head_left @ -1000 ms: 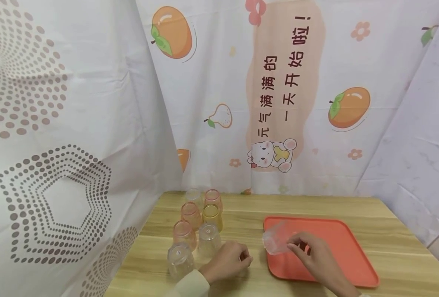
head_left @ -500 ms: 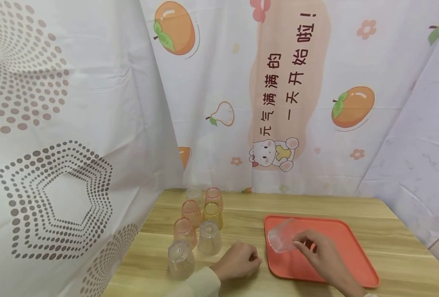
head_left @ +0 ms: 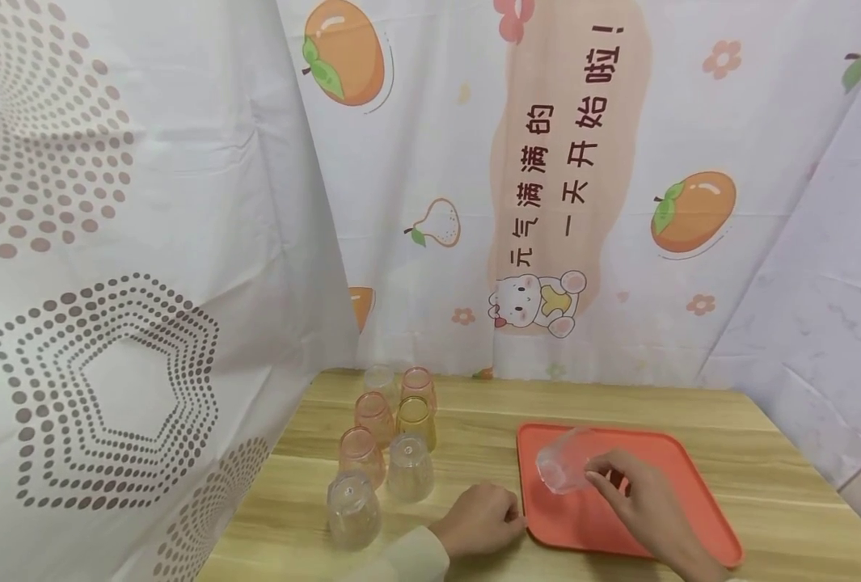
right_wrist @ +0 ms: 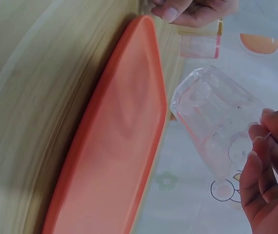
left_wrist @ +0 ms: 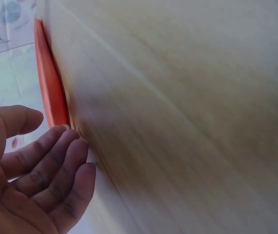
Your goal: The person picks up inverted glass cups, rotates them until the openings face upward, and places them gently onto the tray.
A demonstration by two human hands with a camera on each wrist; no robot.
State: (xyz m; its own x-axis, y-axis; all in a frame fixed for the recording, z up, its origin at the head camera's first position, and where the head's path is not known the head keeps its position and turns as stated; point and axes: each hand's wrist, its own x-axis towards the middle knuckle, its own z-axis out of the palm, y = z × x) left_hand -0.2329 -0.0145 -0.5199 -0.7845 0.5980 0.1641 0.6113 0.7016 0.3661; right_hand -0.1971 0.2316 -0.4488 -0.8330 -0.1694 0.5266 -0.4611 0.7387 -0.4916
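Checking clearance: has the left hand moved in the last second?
Yes: in the head view, the left hand has moved right, closer to the red tray.

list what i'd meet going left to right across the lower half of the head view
Dotted curtain, front clear cup, second clear cup, left hand, held clear cup, right hand, pale curtain. I skipped the red tray, which overlaps several.
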